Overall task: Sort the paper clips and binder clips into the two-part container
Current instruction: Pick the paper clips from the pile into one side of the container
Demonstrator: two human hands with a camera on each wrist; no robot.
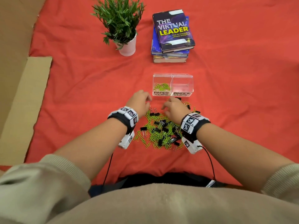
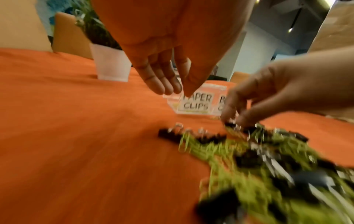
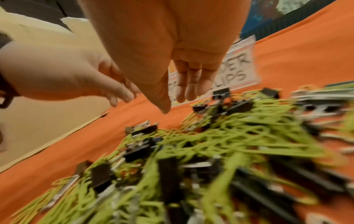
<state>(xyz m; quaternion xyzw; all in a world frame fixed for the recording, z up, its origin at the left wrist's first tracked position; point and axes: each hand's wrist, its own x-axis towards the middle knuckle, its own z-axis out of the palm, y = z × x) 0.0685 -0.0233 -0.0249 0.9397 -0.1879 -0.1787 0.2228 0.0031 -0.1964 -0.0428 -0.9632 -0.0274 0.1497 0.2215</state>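
Three cameras on me

My head view looked down; each wrist view skimmed low past my fingers, both sharing the clip pile (image 2: 258, 159) and container (image 3: 239, 66).

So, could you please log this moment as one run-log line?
left hand: open, empty | right hand: open over mixed clip pile | paper clips compartment: some green clips | binder clips compartment: empty

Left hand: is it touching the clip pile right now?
Apart. In the left wrist view the left hand hangs open above bare red cloth, its fingertips clear of the clip pile.
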